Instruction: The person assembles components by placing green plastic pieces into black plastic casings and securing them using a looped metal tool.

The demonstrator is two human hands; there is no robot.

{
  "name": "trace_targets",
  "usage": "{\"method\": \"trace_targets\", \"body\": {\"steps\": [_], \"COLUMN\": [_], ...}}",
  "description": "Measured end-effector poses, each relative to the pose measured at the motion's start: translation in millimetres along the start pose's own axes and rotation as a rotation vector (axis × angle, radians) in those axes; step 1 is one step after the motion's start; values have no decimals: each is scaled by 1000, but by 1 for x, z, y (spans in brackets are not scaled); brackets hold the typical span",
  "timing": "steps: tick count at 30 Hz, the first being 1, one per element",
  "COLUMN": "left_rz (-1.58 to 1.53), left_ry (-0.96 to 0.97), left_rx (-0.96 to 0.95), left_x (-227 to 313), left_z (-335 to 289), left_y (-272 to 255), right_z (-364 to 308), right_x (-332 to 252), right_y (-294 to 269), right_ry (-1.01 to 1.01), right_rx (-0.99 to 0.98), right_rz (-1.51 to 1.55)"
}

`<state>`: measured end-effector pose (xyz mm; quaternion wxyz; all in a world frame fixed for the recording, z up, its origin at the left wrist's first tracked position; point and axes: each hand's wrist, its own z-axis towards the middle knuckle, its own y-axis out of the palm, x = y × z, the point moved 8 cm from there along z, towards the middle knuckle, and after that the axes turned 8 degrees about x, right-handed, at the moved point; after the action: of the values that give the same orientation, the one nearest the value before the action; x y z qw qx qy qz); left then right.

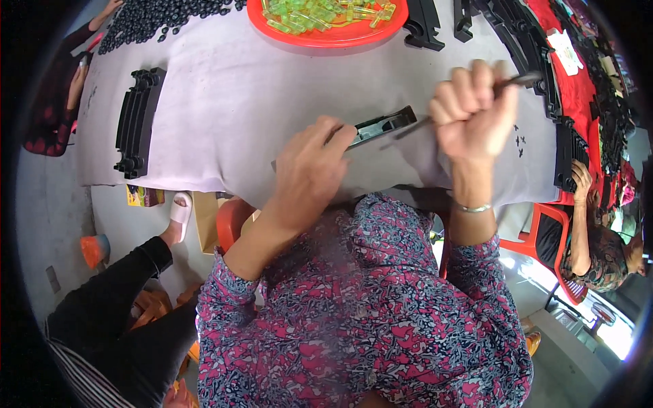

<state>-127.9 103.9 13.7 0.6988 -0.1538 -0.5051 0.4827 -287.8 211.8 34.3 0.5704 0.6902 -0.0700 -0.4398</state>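
Note:
My left hand (314, 166) is closed over a long black plastic part (410, 117) near the table's front edge. A pale, shiny section (371, 129) shows along that part, beside my fingers. The part's near end is mostly hidden under my hand. My right hand (476, 112) is raised to the right of it, fingers curled in a fist round a dark slim tool (522, 79). One end of the tool sticks out beyond my thumb; a thin, blurred dark shaft points from the other side of the fist toward the black part.
A red tray (326, 41) of yellow-green clear plastic pieces stands at the far side. Small black round pieces (160, 17) are heaped far left. Black ribbed parts (139, 122) lie left, others along the right edge. Another person's hand (580, 180) touches a black part at right.

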Motion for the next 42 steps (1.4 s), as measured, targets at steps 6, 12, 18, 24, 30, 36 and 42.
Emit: {"method": "trace_targets", "body": {"steps": [6, 12, 18, 24, 30, 36, 42], "left_rz": [69, 98, 64, 15, -41, -95, -93], "left_ry": [-34, -118, -135, -129, -111, -126, -120], "left_rx": [-11, -23, -23, -35, 24, 47, 73], "left_x": [-3, -24, -31, -35, -30, -29, -30], "left_z": [-3, -18, -20, -20, -22, -25, -23], "left_y": [-22, -28, -26, -25, -21, -17, -17], "right_z": [-13, -24, -26, -47, -48, -51, -48], "right_x": [-39, -36, -22, 49, 65, 64, 57], "right_y": [-37, -88, -15, 23, 10, -3, -5], "right_ry": [30, 137, -568, -170, -8, 202, 204], "right_rx": [336, 409, 222, 47, 73, 201, 185], "right_rz": [-757, -1752, -1960, -1785, -1660, -1388, -1429]}}
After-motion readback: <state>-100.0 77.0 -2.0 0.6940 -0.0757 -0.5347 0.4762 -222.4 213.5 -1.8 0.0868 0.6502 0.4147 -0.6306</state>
